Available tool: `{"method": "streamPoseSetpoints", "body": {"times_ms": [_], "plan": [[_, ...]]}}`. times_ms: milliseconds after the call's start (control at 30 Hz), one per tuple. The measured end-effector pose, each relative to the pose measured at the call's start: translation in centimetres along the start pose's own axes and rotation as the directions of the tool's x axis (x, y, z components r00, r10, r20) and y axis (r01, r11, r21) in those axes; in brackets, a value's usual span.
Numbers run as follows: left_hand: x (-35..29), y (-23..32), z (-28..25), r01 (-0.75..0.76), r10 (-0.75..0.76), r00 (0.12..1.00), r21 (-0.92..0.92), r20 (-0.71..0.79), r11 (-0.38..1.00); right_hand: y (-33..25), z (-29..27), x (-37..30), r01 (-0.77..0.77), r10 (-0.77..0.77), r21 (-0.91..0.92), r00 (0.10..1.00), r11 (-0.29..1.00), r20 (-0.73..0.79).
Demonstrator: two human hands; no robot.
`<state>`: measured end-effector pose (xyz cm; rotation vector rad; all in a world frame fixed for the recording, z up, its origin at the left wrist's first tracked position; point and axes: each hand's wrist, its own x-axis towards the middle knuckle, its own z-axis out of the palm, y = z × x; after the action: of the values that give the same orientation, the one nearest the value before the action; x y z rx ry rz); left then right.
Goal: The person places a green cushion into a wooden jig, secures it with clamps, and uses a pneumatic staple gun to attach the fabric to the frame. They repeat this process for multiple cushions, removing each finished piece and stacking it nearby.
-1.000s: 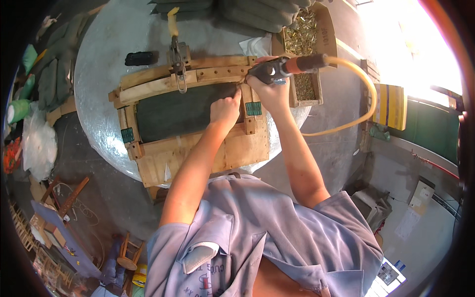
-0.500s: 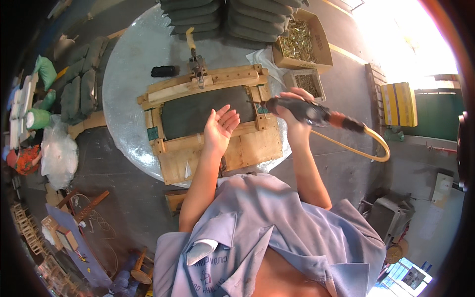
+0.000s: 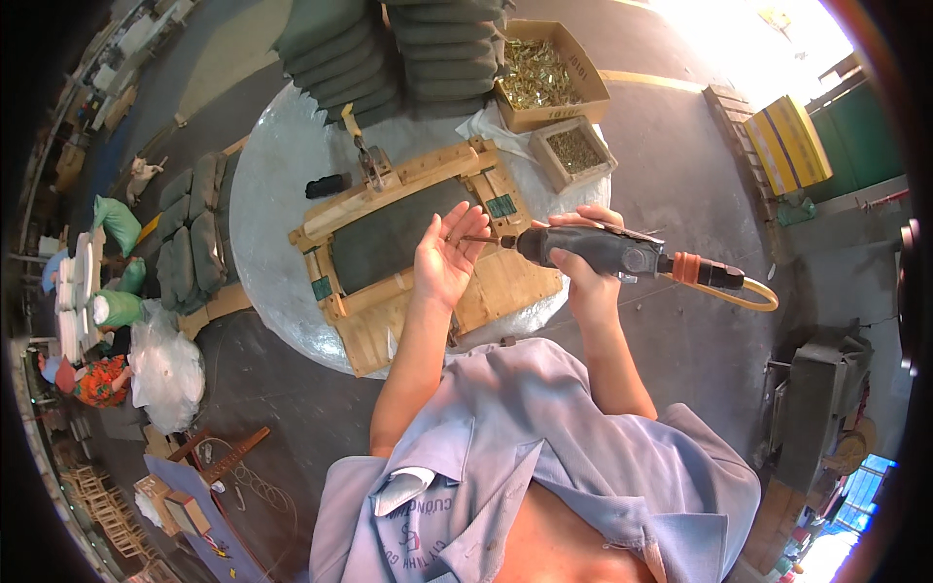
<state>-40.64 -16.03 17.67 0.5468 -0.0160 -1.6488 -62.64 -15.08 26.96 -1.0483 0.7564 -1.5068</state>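
Observation:
My right hand (image 3: 587, 277) grips a black pneumatic screwdriver (image 3: 595, 250) with an orange collar, held level with its bit pointing left. The long thin bit reaches over my left hand (image 3: 451, 260), which is palm up with its fingers stretched out. Whether small screws lie in that palm is too small to tell. Beyond the hands sits a wooden jig (image 3: 403, 186), with a dark grey-green padded panel (image 3: 394, 233) lying inside its frame. A toggle clamp (image 3: 369, 160) with a yellow handle stands on the jig's far side.
The jig rests on a round, plastic-wrapped table (image 3: 267, 194). Stacked dark cushions (image 3: 340, 58) stand behind it. At the far right are a carton (image 3: 554, 117) of brass-coloured hardware and a wooden box (image 3: 575, 155) of small fasteners. A yellow hose (image 3: 748, 298) trails from the screwdriver.
The screwdriver has come nearer and levelled out, its bit now over my left palm. My left hand has turned its fingers up toward the bit. The whole view has shifted and turned slightly.

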Motion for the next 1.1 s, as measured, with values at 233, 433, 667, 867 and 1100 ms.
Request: {"method": "streamPoseSetpoints", "body": {"times_ms": [233,433,667,867,1100], "plan": [[-0.6,-0.9,-1.8,0.017,-0.003,0.987,-0.090,0.159,0.996,-1.5,-0.7,-0.2,-0.043,0.044,0.053,0.999,0.998,-0.029],[0.4,-2.1,-1.2,0.028,-0.016,0.988,-0.073,0.155,0.997,-1.0,-0.5,-0.6,-0.068,0.071,0.079,0.997,0.995,-0.042],[-1.7,-1.2,-3.8,-0.038,0.045,0.990,0.054,-0.134,0.998,-1.3,0.3,-0.7,-0.149,0.151,0.040,0.988,0.988,-0.039],[-3.0,-2.1,-3.0,-0.020,0.057,0.988,0.248,-0.143,0.969,-1.5,-0.2,-0.7,-0.147,0.152,0.082,0.987,0.986,-0.059],[-2.4,-2.2,-4.5,-0.013,0.041,0.990,0.198,-0.134,0.980,-1.1,-0.1,-0.9,-0.155,0.161,0.097,0.985,0.983,-0.056]]}}
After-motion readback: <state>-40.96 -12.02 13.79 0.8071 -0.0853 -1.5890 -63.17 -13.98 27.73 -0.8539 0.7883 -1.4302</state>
